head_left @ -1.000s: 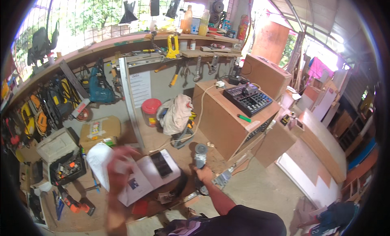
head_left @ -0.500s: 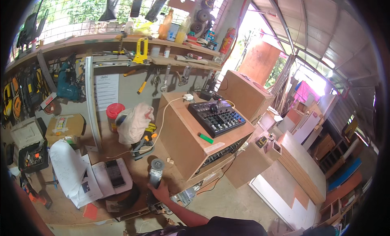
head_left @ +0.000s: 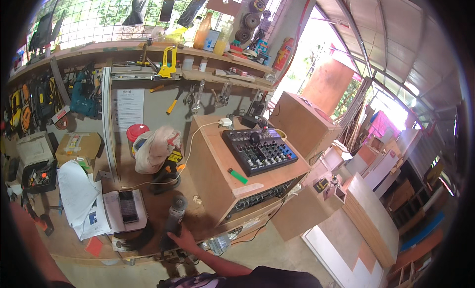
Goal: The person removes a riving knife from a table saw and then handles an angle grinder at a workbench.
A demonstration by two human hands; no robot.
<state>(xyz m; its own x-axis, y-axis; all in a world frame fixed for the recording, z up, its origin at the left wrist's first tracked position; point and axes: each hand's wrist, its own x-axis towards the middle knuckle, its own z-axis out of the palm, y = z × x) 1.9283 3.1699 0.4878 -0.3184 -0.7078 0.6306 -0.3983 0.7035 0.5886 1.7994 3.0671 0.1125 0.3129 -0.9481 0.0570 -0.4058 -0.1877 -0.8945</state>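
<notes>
My right hand (head_left: 183, 240) is wrapped round the dark body of an angle grinder (head_left: 174, 219) at the front of the wooden workbench (head_left: 195, 227). The grinder's metal head points away from me, toward the back of the bench. Left of it lies an open notebook (head_left: 112, 211) with a dark phone (head_left: 128, 207) on top. Curled white paper sheets (head_left: 76, 191) rest beside the notebook. My left forearm (head_left: 40, 246) enters at the lower left, while its hand is outside the picture.
Right of the grinder, a wooden cabinet (head_left: 210, 174) carries a black audio mixer (head_left: 260, 150) and a green lighter-like object (head_left: 238, 176). A cloth-covered item (head_left: 157, 149) and a white cable (head_left: 194, 142) are behind. A cordless drill (head_left: 43, 221) lies far left; wooden boards (head_left: 368, 209) stack at right.
My right hand has shifted a little left with the angle grinder, whose head has turned so its disc no longer faces me. More of my left forearm shows. The whole view has moved slightly.
</notes>
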